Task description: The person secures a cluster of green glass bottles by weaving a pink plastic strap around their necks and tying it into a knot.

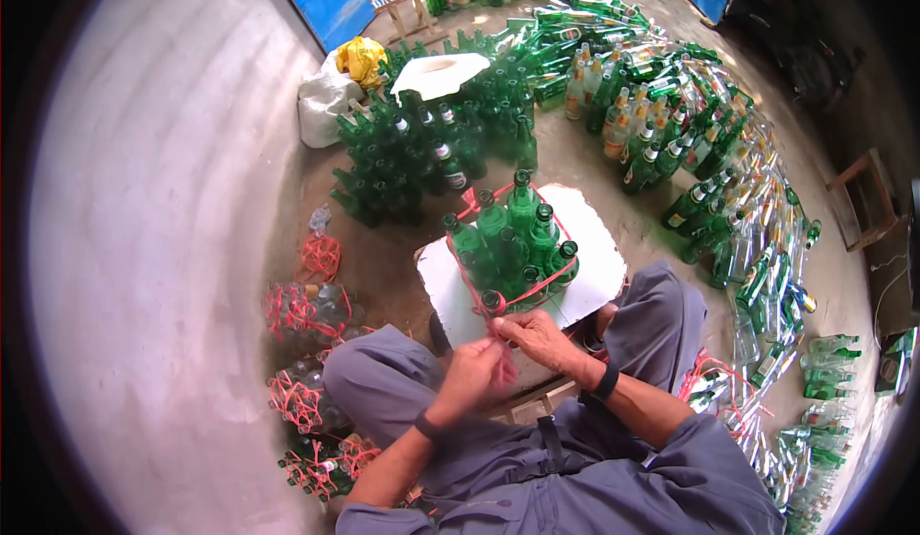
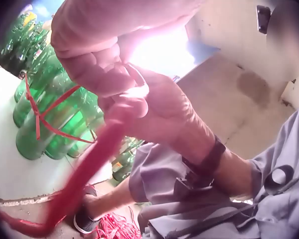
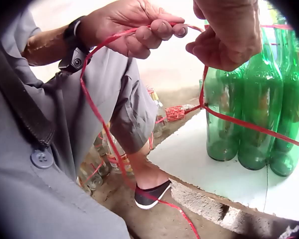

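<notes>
Twine [image 2: 93, 167], likely limp, is being pinched by left hand [image 1: 471, 374] and right hand [image 1: 540, 339], best held near green glass bottles [image 3: 261, 99].

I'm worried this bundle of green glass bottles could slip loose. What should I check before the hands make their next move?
1. Green glass bottles upright: ok, standing close together.
2. Bottles wholly on the white, rough-edged board: ok.
3. Flat red string passed around the bundle: ok.
4. String gripped: ok, the left hand and right hand both hold it, near the bundle's near corner.
5. Knot secure: cannot tell, the hands cover part of the working spot.
6. String's long loose end trimmed or tucked: not ok, it hangs free below the left hand.
</notes>
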The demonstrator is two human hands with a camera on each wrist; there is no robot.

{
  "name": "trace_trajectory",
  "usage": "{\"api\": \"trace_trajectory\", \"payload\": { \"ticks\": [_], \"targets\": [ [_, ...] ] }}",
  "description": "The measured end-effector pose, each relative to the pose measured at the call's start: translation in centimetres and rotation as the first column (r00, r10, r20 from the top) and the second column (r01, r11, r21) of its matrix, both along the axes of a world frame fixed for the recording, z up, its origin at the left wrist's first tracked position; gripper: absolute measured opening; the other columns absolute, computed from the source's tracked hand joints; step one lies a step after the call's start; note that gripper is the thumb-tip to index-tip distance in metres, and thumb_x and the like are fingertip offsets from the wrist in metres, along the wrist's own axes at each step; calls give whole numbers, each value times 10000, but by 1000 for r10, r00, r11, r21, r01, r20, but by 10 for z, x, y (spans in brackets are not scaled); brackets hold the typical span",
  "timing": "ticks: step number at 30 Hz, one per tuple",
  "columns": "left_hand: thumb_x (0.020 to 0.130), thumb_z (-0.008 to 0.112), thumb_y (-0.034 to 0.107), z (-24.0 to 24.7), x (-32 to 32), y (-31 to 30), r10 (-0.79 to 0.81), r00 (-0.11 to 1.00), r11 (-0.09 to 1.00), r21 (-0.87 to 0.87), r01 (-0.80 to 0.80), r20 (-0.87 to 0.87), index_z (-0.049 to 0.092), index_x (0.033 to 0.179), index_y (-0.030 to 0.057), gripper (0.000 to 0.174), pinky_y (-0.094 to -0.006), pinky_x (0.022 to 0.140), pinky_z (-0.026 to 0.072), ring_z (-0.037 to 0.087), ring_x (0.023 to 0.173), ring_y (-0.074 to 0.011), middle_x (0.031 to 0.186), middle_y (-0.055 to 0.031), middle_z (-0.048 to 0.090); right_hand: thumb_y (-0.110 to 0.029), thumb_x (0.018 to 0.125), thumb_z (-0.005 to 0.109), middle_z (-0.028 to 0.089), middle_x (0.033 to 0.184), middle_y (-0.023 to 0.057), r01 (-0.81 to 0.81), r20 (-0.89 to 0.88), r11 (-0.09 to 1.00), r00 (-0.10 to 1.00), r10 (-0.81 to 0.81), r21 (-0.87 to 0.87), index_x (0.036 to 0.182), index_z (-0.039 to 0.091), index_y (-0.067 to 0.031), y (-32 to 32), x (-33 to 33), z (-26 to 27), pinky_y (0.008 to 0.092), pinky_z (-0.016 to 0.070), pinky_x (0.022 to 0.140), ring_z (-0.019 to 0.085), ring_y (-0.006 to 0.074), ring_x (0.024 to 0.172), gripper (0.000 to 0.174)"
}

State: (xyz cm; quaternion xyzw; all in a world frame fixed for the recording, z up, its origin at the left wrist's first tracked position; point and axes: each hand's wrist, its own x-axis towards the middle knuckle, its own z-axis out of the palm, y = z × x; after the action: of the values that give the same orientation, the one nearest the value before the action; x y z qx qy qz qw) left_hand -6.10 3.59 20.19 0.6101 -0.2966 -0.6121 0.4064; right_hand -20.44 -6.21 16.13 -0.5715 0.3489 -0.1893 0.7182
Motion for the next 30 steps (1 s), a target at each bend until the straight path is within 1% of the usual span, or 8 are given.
{"api": "trace_trajectory", "payload": {
  "ticks": [9,13,16,18,24,25,27,30],
  "targets": [
    [1000,616,248,-19,-7,8,-40,890,989,-109,101,455,710,876,-22,311,-295,610,516,588,557,-141,696,-58,707,-193,990,650,704,818,43,147,95,917,976,-195,371,1053,740,60,7,10,-20,264,546,728,621,87,740,275],
    [967,673,183,-18,-3,9,174,927,971,-217,-104,332,694,876,-11,216,-262,560,454,577,700,-55,780,-12,664,-203,1004,628,624,806,21,125,63,934,986,-155,335,1108,710,55,8,7,-11,262,544,635,592,95,699,290],
    [896,711,87,-6,11,-8,250,754,910,-414,32,608,673,1110,0,233,-317,756,543,643,918,-156,1167,-110,653,-118,977,608,655,747,27,171,38,882,977,-208,439,1072,737,29,8,8,-9,279,525,585,592,93,644,217],
    [880,727,108,6,9,-29,340,643,842,-526,116,686,679,1103,9,248,-363,851,523,631,1014,-241,1224,-145,649,-54,906,614,665,754,65,59,7,998,998,-59,-10,1048,740,9,5,5,-14,301,523,550,604,134,608,201],
    [877,715,120,-11,7,-58,428,476,742,-599,300,769,658,1161,32,303,-454,1044,437,567,1216,-372,1399,-184,599,38,805,611,715,847,136,-7,-63,866,998,-28,-500,1020,734,2,8,9,-29,340,547,591,670,235,647,251],
    [887,706,124,-17,9,-58,420,427,732,-577,362,801,652,1169,35,301,-449,1028,444,581,1209,-357,1399,-175,606,38,805,611,715,847,136,-9,-67,867,997,-28,-498,1020,734,2,9,11,-34,340,547,591,670,235,647,251],
    [892,699,133,-24,12,-58,365,481,758,-554,344,797,648,1169,41,296,-450,1005,449,601,1183,-349,1373,-163,626,-198,994,620,421,546,-69,212,264,928,956,-131,-308,966,730,-7,11,16,-37,264,226,394,339,35,420,222],
    [901,687,150,-25,14,-56,309,508,782,-519,344,804,643,1154,56,274,-449,961,459,637,1125,-339,1303,-141,665,-166,989,613,431,550,-67,216,288,902,952,-109,-374,970,729,2,9,5,-26,261,233,397,342,37,420,204]
  ]
}}
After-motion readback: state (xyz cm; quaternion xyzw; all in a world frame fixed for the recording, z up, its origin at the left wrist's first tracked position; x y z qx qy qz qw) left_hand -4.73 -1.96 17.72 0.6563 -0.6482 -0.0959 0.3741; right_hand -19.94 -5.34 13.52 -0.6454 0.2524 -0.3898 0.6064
